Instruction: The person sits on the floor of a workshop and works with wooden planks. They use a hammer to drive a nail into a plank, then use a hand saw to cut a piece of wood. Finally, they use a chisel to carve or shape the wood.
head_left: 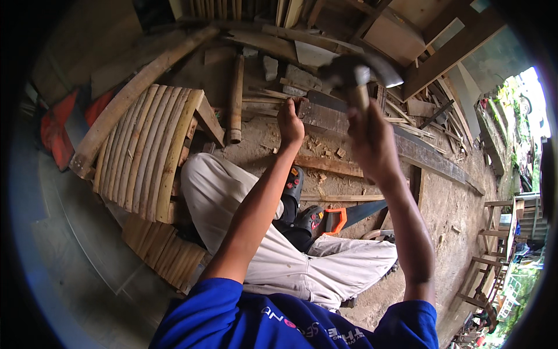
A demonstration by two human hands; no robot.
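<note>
Wood everywhere, dirt floor workshop, head view only. Right hand (pixel 372 136) raised, fist wrapped tight round the wooden handle of a hammer (pixel 359 72); metal head blurred, up above the hand, far centre. Left hand (pixel 289 123) out ahead, fingers pinched narrow against the near-left end of a dark plank (pixel 372 131) lying on the ground; whether it grips a nail there, cannot tell, too small. Plank runs from the left hand out to the right, passing behind the right hand. Both forearms come in from the lower edge, blue shirt (pixel 261 320) at the bottom. Person sits, pale trousers (pixel 232 198) over bent legs, dark sandals (pixel 299 200) near centre. Handsaw (pixel 349 218) with orange and black handle lies just right of the sandals, blade pointing right. Curved slatted wooden panel (pixel 148 151) to the left, near the knee; a second slatted piece (pixel 165 250) lower left. Round wooden post (pixel 235 99) lies far, left of the left hand. Chips and offcuts (pixel 325 151) scattered around the plank. Timber stack (pixel 261 17) along the far side.
</note>
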